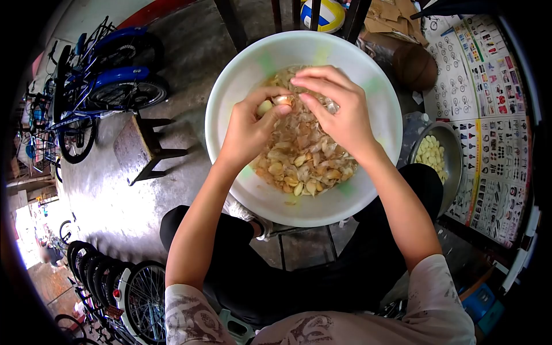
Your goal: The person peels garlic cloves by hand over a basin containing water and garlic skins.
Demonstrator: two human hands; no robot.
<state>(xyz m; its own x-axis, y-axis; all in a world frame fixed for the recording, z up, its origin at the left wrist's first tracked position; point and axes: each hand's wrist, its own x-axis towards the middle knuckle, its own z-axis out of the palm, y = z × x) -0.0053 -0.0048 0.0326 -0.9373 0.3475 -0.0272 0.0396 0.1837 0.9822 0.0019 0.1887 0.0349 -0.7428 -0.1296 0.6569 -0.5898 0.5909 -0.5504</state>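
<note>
1. Grey concrete floor (184, 86) bears blue-fendered bicycles (123, 80) and a brown wooden stool (138, 146).
2. Your left hand (253, 122) pinches a brownish garlic clove (283, 100) above a round white plastic basin (226, 106) of papery peels (282, 138).
3. Your right hand (342, 108) curves nearby; whether it pinches anything, I cannot tell.
4. A round steel bowl (453, 167) holds peeled ivory cloves (431, 154).

We see the basin (376, 86) as smooth plastic with a slight sheen, the garlic skins (307, 144) as thin, papery and translucent. We note dull grey metal in the bowl (458, 167) and smooth, pale surfaces on the peeled cloves (430, 155). We distinguish worn wood in the stool (133, 146), glossy patches on the hard floor (109, 201), matt cardboard (391, 17), and soft, matt cloth in the shirt (374, 329) and trousers (310, 287).
</note>
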